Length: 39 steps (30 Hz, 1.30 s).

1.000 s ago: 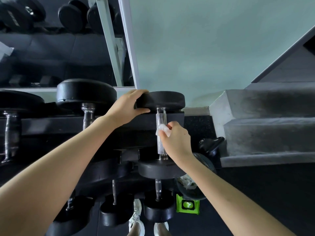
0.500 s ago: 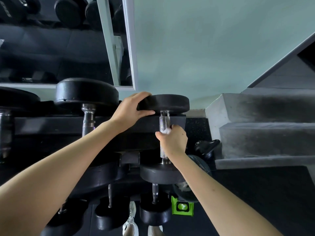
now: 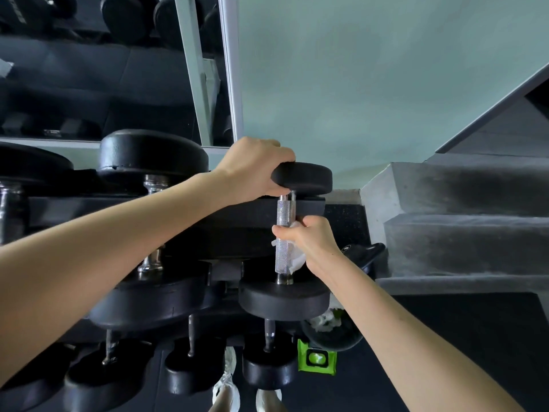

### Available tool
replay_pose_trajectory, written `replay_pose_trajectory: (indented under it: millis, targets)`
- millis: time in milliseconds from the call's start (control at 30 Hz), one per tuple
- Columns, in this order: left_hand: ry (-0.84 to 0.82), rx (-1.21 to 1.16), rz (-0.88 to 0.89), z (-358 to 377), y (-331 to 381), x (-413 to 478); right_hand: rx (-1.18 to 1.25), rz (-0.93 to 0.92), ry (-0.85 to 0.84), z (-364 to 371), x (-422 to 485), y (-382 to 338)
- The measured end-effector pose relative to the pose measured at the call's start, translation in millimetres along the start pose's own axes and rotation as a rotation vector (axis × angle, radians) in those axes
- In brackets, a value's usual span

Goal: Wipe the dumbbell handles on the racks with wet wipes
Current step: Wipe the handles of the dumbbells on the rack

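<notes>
Soft, even light, no hard shadows. Brightest on the pale green wall [image 3: 371,84]. Much dimmer low down between the rack [image 3: 312,207] tiers and across the floor [image 3: 490,322], with black weights there nearly without detail. Small specular sparkle on the knurled dumbbell handle [image 3: 284,221], faint sheen on the dumbbell head [image 3: 306,176] above it. Mirror [image 3: 104,69] at top left dark, low contrast. Strong wide-angle bending: mirror frame and stairs [image 3: 460,233] slanted, worse toward all 4 corners. Sharp at centre, slightly soft at the left edge. Mild smear in the darkest areas.
</notes>
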<state>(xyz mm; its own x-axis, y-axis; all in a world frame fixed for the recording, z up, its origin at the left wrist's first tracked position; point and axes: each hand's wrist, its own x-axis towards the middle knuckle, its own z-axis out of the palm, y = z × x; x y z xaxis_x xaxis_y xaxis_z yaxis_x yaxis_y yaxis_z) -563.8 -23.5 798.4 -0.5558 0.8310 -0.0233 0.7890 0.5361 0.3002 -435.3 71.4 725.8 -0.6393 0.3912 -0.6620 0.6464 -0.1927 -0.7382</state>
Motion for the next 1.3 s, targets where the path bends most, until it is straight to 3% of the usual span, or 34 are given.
replay_pose_trajectory:
  millis: [133, 233, 400, 500, 567, 633, 733, 800, 900, 1033, 1100, 1200, 1300]
  targets:
    - [-0.077, 0.237, 0.015, -5.4, 10.9, 19.5, 0.063, 0.048, -0.074, -5.2, 7.4, -4.1]
    - [-0.076, 0.268, -0.021, -2.4, 21.2, 28.2, 0.056, 0.057, -0.167, -16.9, 14.2, -4.8]
    - [-0.036, 0.135, -0.039, -0.6, 16.8, 20.6, 0.003, 0.022, -0.247, -28.8, 9.4, 2.8]
    - [-0.054, -0.135, -0.143, -11.1, -6.4, 2.7, -0.084, -0.041, -0.211, -36.7, -5.8, 7.9]
    - [-0.07, -0.38, -0.228, -14.2, -18.5, -6.2, -0.347, -0.223, -0.039, -38.9, -15.4, 8.5]
    - [-0.068, -0.467, -0.233, -9.6, -20.8, -5.9, -0.5, -0.468, 0.134, -32.7, -22.6, 4.2]
    - [-0.053, -0.503, -0.228, -3.9, -17.0, -0.5, -0.703, -1.079, 0.469, -20.1, -11.6, -4.6]
    - [-0.047, -0.488, -0.227, -4.1, -19.0, -0.8, -0.821, -1.389, 0.543, -12.4, 4.3, -6.5]
    - [-0.034, -0.467, -0.225, -3.1, -25.3, -6.9, -1.02, -1.448, 0.381, -5.3, 17.3, 9.0]
    - [-0.022, -0.447, -0.225, -0.7, -21.5, -9.4, -1.325, -1.353, -0.097, -38.8, 14.1, 30.2]
    - [-0.025, -0.439, -0.234, -0.6, -18.3, -7.4, -1.508, -1.384, -0.245, -55.4, 17.2, 16.9]
    - [-0.031, -0.45, -0.251, -0.6, -19.4, -7.7, -1.612, -1.48, -0.248, -49.6, 38.2, -6.0]
    - [-0.037, -0.448, -0.256, 0.1, -21.8, -10.4, -1.495, -1.501, -0.124, -36.6, 41.1, 3.8]
